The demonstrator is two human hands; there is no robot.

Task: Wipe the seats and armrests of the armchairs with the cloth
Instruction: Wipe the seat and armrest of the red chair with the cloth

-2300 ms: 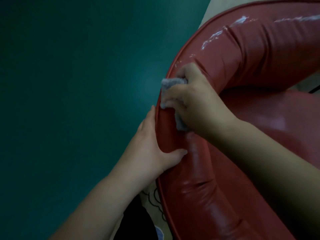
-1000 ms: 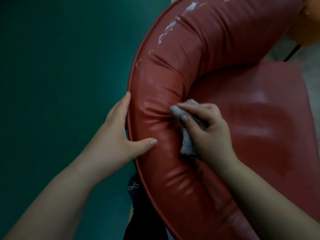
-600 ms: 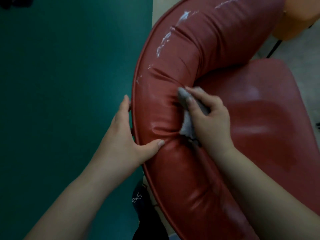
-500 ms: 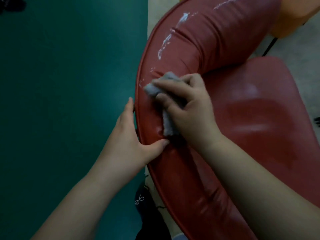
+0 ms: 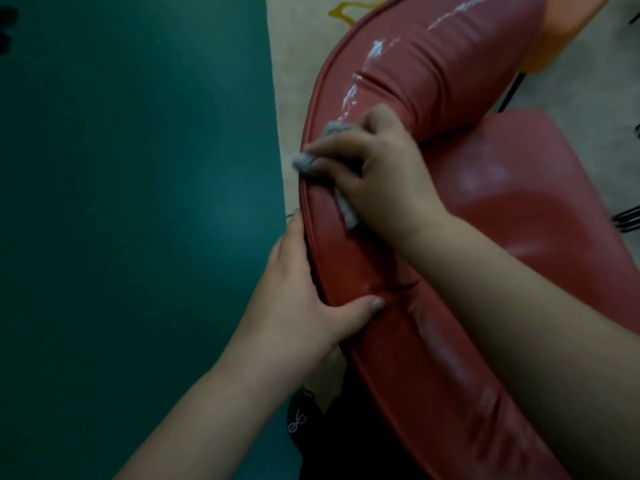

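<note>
A red leather armchair (image 5: 460, 74) fills the right side, its curved padded armrest running from top right to bottom centre around the red seat (image 5: 526, 202). My right hand (image 5: 377, 171) presses a small grey cloth (image 5: 304, 161) flat on the armrest's outer edge, fingers pointing left. Part of the cloth shows below the palm. My left hand (image 5: 301, 296) grips the armrest rim lower down, thumb on top, fingers hidden behind the outer side. White scuff streaks (image 5: 367, 71) run along the armrest's top beyond the cloth.
A dark teal wall or panel (image 5: 131, 202) takes up the whole left side, close to the chair's back. Pale patterned floor (image 5: 287, 64) shows between them. An orange chair (image 5: 571, 26) with black legs stands at the top right. Dark clothing (image 5: 339, 438) is at the bottom.
My right hand has slid the cloth from the inner crease beside the seat up over the armrest to its outer rim. My left hand has stayed gripping the rim.
</note>
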